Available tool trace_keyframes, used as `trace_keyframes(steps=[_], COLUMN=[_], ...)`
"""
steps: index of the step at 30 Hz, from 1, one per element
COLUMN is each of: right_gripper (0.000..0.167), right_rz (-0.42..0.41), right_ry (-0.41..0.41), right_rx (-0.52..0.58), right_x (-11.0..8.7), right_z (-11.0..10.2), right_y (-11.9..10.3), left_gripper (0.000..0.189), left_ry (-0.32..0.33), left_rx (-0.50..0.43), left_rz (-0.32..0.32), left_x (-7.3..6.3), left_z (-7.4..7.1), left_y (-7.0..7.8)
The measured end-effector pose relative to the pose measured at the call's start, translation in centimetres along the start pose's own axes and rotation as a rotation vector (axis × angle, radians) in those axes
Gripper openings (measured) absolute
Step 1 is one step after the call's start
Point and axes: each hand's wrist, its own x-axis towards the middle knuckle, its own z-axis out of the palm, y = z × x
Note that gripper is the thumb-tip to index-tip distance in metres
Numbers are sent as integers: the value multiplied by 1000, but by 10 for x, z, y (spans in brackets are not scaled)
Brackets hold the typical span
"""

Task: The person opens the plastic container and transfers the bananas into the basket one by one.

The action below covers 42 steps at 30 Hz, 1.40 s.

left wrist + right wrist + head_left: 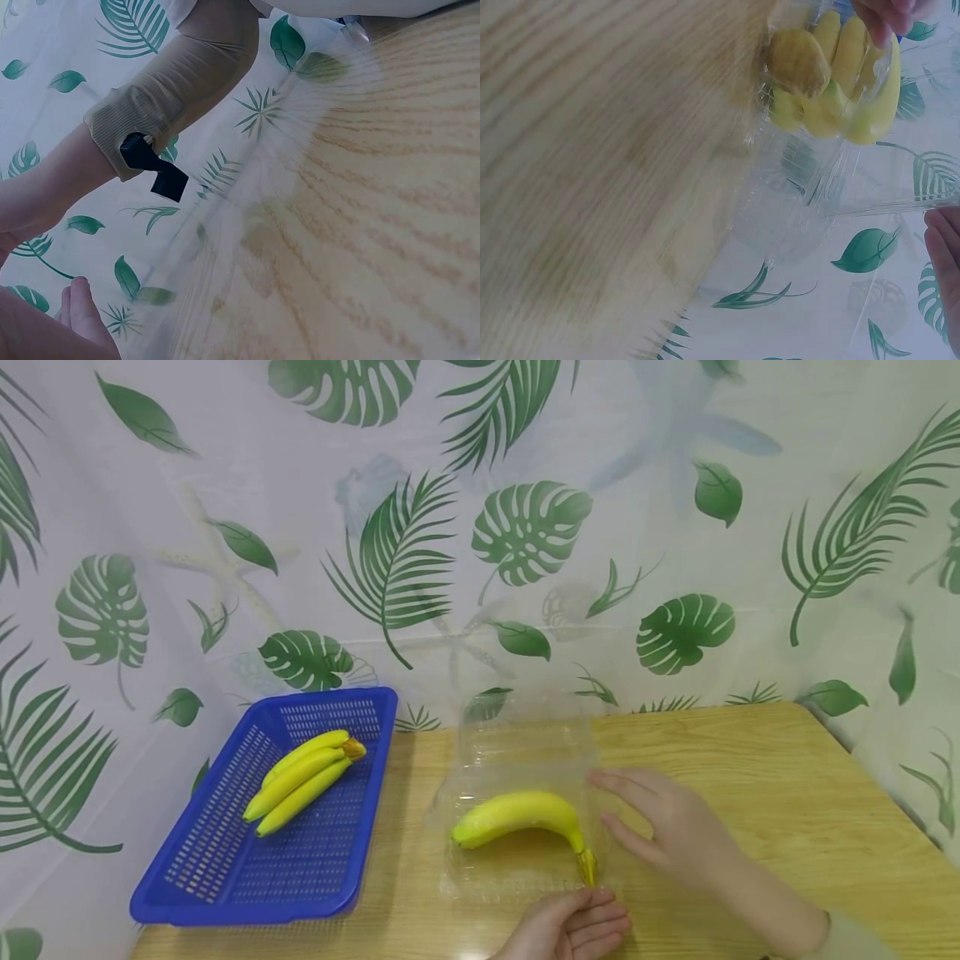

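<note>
A clear plastic clamshell box [517,887] stands on the table with its lid raised at the back. One yellow banana [521,814] lies in its base, stem toward the near right corner. My left hand [566,927] is at the near edge of the box by the stem, palm up, fingers loosely bent. On the right side, my right hand [675,827] has its fingers extended by the box's edge; whether they touch it I cannot tell. In the right wrist view, yellow shapes [840,75] show through the plastic, distorted.
To the left, a blue plastic basket [352,860] holds a bunch of bananas [300,781]. The wooden table [750,760] meets a leaf-patterned cloth [615,652] at the back and sides. A black band [157,165] is on the right sleeve's cuff.
</note>
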Motion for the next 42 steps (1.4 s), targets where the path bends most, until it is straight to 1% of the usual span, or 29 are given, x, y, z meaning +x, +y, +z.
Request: trace_keyframes(steps=[4, 9, 10, 14, 17, 24, 31, 42], right_gripper=[55, 32, 30, 36, 38, 32, 27, 25], right_rz=[36, 102, 116, 167, 194, 285, 330, 442], right_ry=[2, -16, -22, -38, -33, -65, -71, -104], right_rx=[20, 42, 44, 59, 82, 114, 167, 225], right_x=[4, 8, 9, 13, 17, 26, 37, 49], right_z=[0, 0, -1, -1, 0, 1, 1, 5], right_y=[2, 2, 2, 4, 6, 11, 16, 27], left_gripper=[47, 47, 46, 45, 45, 44, 43, 44], left_ry=[-1, 2, 3, 7, 9, 18, 30, 11], left_rx=[5, 5, 5, 9, 10, 5, -1, 3], left_rz=[-2, -8, -8, -5, -6, -22, -16, -10], left_x=[0, 0, 0, 1, 1, 2, 2, 3], left_z=[0, -1, -1, -1, -1, -1, 0, -1], left_y=[0, 0, 0, 0, 1, 1, 1, 0])
